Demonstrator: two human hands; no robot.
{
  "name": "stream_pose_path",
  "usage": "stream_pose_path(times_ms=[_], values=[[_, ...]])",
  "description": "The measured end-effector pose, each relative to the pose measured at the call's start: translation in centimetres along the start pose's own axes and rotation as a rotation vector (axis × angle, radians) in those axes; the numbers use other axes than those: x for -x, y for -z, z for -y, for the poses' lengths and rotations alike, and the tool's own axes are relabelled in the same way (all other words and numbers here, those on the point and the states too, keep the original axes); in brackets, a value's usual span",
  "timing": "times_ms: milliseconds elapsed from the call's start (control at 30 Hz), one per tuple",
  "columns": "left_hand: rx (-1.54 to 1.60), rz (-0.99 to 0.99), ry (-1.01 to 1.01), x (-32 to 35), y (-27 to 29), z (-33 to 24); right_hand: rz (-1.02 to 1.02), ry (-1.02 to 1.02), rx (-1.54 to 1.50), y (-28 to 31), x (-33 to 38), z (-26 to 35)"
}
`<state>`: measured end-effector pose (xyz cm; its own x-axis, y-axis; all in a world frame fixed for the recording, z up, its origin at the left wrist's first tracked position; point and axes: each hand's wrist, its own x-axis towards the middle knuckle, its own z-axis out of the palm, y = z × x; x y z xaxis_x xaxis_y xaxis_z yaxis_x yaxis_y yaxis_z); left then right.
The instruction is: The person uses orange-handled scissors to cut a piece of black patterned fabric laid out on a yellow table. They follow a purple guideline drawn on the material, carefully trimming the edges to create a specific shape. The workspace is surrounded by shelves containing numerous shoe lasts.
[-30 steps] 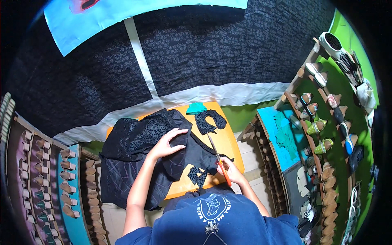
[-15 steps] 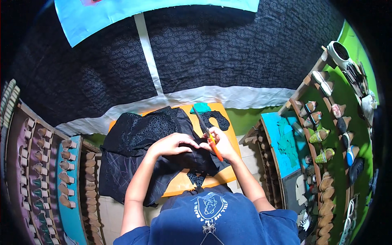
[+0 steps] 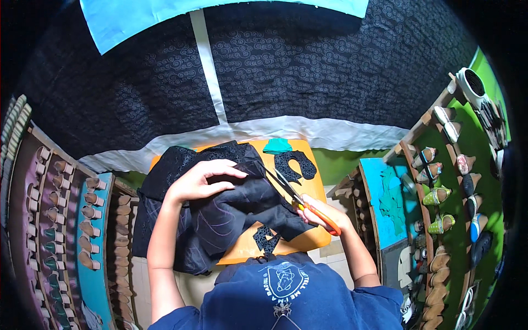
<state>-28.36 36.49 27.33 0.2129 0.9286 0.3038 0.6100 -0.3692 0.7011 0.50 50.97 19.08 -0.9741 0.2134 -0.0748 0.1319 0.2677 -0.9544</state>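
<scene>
1. Big change from a second back: left hand [image 3: 195, 184] was flat on the middle of the black fabric [image 3: 220, 214], now slid up toward the far edge, fingers spread and pinning the cloth just beside the blades.
2. Scissors [image 3: 300, 201] swung too. Earlier pointed almost straight away, held low near the body; now angled up-left with the tips right at the fabric's edge. Looks like a cut lined up or just starting along that edge, going by the chalky lines on the cloth.
3. Right hand [image 3: 319, 212] wrapped closed around the orange handles, wrist low, forearm coming in from the lower right. Blades only a little apart, can't tell if any cloth is actually between them.
4. Left hand not gripping anything, just pressing down open-palmed, forearm nearly straight up from the lower edge.
5. Fabric bunched over the orange board [image 3: 308, 190], hanging off its left side. Already-cut black patterned piece [image 3: 294, 165] and a teal piece [image 3: 276, 146] lying at the far end, another small patterned scrap [image 3: 265, 239] near the body.
6. Racks of shoe lasts [image 3: 60, 209] on the left, finished shoes [image 3: 445, 192] on the right.
</scene>
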Motion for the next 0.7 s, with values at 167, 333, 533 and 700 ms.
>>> stream_pose_path(times_ms=[167,333,533,700], values=[[0.066,0.026,0.046,-0.6,0.2,-0.4,0.021,-0.016,0.086,-0.2,-0.4,1.0],[0.051,0.052,0.019,-1.1,0.9,-0.7,-0.081,0.095,0.229,0.0,-0.5,0.3],[0.056,0.029,0.026,-1.2,1.1,-0.6,-0.073,0.049,0.257,0.2,-0.7,2.2],[0.039,0.047,0.029,-1.5,1.0,-0.6,-0.086,0.052,0.245,0.2,-0.8,1.8]])
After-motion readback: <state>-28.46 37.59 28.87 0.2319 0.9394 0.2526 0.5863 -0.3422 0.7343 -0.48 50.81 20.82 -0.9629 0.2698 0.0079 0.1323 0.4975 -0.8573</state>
